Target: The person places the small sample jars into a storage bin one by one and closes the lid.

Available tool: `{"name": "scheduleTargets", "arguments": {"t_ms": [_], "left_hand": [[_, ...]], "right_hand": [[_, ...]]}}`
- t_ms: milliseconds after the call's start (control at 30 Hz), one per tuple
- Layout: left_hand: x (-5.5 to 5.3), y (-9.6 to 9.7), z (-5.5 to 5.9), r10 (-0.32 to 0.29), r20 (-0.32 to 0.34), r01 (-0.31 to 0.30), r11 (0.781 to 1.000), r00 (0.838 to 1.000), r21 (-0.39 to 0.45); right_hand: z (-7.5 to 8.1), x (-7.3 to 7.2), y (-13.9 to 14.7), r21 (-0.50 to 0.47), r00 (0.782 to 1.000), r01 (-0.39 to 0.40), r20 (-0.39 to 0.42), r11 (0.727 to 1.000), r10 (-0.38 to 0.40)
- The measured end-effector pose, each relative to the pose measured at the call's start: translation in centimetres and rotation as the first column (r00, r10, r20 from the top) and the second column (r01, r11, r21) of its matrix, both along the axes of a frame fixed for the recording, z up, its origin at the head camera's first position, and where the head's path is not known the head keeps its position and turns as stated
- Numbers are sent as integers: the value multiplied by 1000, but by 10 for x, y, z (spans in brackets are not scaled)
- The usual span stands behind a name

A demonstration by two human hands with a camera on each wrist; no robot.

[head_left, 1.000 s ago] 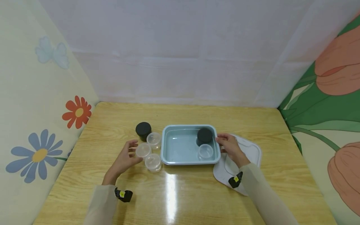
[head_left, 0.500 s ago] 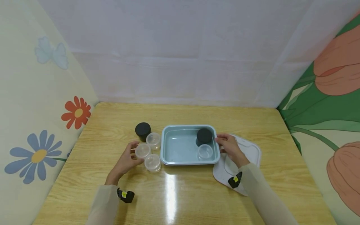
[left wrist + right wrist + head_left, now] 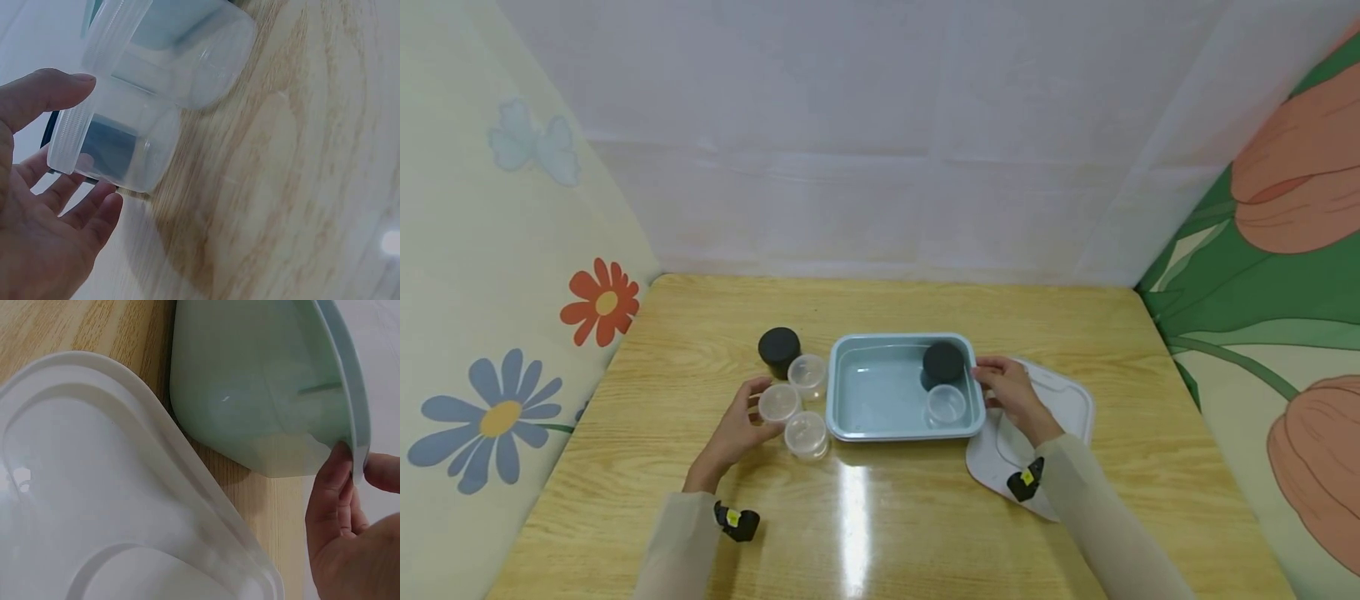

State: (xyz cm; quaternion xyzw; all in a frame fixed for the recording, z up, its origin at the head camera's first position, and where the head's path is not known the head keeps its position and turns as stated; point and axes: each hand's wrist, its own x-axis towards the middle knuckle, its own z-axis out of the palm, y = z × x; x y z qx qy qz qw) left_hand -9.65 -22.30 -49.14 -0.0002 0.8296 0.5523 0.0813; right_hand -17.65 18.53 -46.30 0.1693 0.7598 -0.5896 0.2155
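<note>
My left hand [image 3: 736,427] is around a clear lidded plastic jar [image 3: 779,403], the leftmost of three. In the left wrist view the thumb [image 3: 65,89] lies against one side of its ribbed lid [image 3: 70,134], the curled fingers against the other. My right hand [image 3: 1011,394] pinches the right rim of a light blue rectangular container [image 3: 880,392], thumb outside the rim in the right wrist view. Inside the container, at its right end, are a black-lidded jar [image 3: 943,362] and a clear jar [image 3: 946,404]. The held jar stands on the table.
Two more clear jars [image 3: 808,377] [image 3: 807,435] stand between the left hand and the container. Behind them is another black-lidded jar [image 3: 778,348]. A white lid [image 3: 1067,400] lies under the right forearm, beside the container. Fabric walls border the wooden table [image 3: 917,525].
My left hand has moved slightly right and its fingers have come around the leftmost clear jar. The right hand keeps its hold on the container rim.
</note>
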Motion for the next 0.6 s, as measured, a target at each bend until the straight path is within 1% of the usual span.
{"name": "scheduleTargets", "arguments": {"t_ms": [300,600], "left_hand": [[0,1,1,11,-16,-11,1000,1000,2],[1,2,2,14,-7,-14,1000,1000,16]], "right_hand": [[2,0,-1,-1,1000,4,3,1000,-4],[1,1,0,-12,1000,-3,-9,1000,3]]}}
